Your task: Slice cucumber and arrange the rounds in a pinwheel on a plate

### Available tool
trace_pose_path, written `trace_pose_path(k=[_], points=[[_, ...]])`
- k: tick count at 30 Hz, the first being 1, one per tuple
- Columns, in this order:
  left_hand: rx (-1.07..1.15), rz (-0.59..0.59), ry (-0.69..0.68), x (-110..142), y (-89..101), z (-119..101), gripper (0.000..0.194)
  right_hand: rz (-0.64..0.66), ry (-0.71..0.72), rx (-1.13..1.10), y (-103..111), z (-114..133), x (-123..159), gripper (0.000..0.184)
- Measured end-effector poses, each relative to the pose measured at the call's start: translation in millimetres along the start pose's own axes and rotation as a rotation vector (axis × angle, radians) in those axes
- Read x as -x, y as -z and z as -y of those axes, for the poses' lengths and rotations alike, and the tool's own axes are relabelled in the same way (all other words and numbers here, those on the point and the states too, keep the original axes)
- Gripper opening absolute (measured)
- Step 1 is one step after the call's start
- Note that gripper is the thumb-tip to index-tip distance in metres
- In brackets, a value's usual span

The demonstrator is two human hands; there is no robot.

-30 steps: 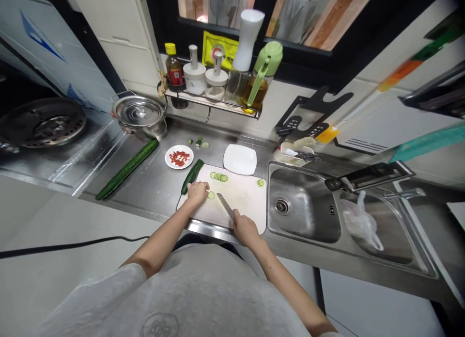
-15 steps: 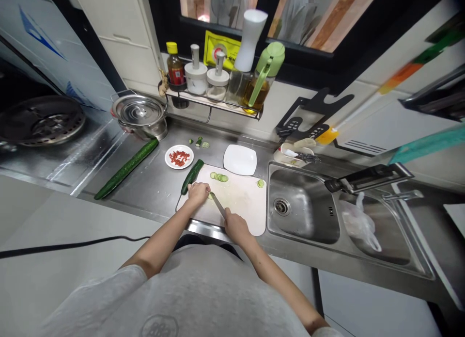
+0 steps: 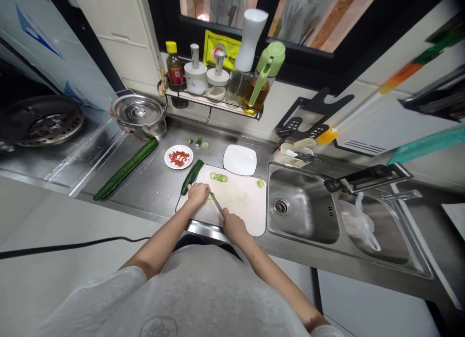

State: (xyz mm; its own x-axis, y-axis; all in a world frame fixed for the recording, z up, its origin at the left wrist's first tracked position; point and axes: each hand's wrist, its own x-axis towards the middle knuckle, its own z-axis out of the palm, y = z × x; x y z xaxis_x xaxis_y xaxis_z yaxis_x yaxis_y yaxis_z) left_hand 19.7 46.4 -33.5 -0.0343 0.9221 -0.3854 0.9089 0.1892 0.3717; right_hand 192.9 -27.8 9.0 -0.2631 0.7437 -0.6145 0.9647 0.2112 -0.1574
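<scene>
My left hand (image 3: 198, 192) is curled over the near end of a dark green cucumber (image 3: 192, 176) that lies on a white cutting board (image 3: 242, 201). My right hand (image 3: 234, 226) grips the handle of a knife (image 3: 217, 204), whose blade tip meets the cucumber right beside my left fingers. Several thin cucumber slices (image 3: 219, 177) lie at the board's far edge, and one more slice (image 3: 260, 183) sits near its right corner.
A whole long cucumber (image 3: 124, 169), a small dish of red chilli pieces (image 3: 178, 157), cucumber scraps (image 3: 199, 142) and a white plate (image 3: 240, 159) lie on the steel counter. A lidded pot (image 3: 140, 115) stands at the back left, a sink (image 3: 303, 208) to the right, a condiment rack (image 3: 218, 82) behind.
My right hand has moved left with the knife, bringing the blade from the middle of the board up against the cucumber at my left fingers. My left hand has stayed on the cucumber.
</scene>
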Motion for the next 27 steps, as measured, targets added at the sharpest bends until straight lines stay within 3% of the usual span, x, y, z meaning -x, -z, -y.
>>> trace_pose_path(k=[13,27], points=[[-0.015,0.002,-0.007,-5,-5.6,3,0.023,0.048,-0.009,-0.023,8,6,-3,0.036],[-0.036,0.012,-0.012,-5,-5.7,3,0.024,0.038,-0.011,0.001,-14,-8,9,0.041]])
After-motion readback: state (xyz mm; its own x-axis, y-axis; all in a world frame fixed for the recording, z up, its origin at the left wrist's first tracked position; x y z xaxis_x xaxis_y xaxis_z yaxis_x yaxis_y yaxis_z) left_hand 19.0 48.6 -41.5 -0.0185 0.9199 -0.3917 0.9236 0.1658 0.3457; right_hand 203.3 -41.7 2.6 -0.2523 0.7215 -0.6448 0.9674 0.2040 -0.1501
